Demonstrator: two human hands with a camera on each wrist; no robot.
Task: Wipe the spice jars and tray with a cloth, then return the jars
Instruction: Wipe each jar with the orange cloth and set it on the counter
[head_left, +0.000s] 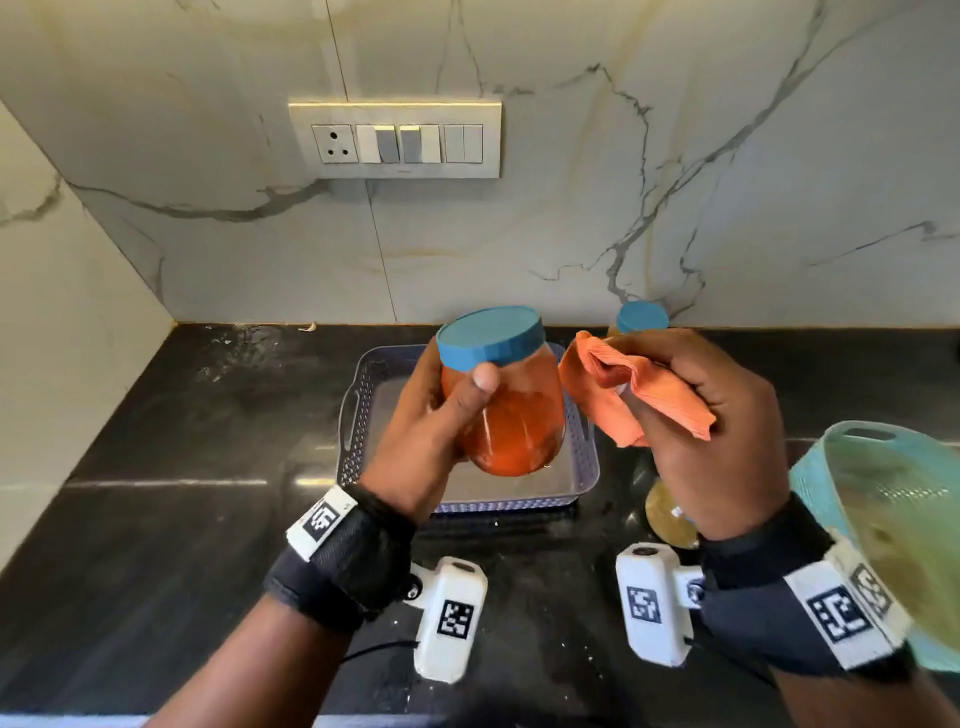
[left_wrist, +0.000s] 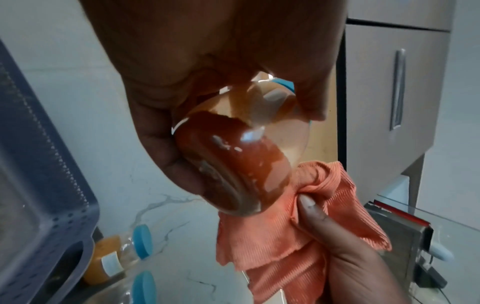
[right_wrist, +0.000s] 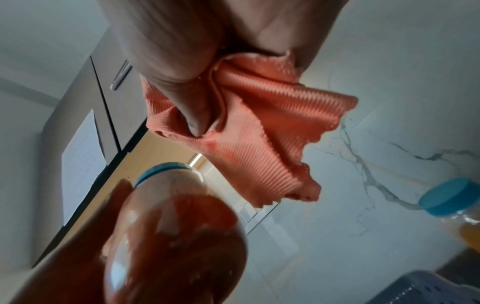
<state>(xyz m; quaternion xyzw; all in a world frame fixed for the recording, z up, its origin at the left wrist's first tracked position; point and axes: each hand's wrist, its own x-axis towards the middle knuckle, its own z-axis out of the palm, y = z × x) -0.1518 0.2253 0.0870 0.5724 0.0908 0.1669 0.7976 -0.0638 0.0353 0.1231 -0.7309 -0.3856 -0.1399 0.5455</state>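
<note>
Red spice fills the clear jar (head_left: 506, 415) with a teal lid (head_left: 491, 335) that the left hand (head_left: 431, 431) grips, fingers and thumb wrapped round its upper body, lifted above the grey perforated tray (head_left: 582, 467) on the black table (head_left: 182, 441). Just beside it, the right hand (head_left: 711, 426) clutches a bunched orange cloth (head_left: 639, 389); whether cloth and jar touch cannot be told. Behind that hand a second teal-lidded jar (head_left: 641, 316) stands by the marble wall, a yellowish jar (head_left: 670, 514) shows below the wrist, and a teal basket (head_left: 893, 519) sits at far right.

From the left wrist, the jar (left_wrist: 233, 164) lies tilted in the palm, its base against the cloth (left_wrist: 298, 236), which the right hand's fingers (left_wrist: 311, 207) pinch. Two more blue-lidded jars (left_wrist: 122, 253) stand beside the tray (left_wrist: 39, 185).

From the right wrist, the thumb presses into the gathered cloth (right_wrist: 259, 123), with the red jar (right_wrist: 182, 236) below it and another jar (right_wrist: 451, 197) by the wall.
</note>
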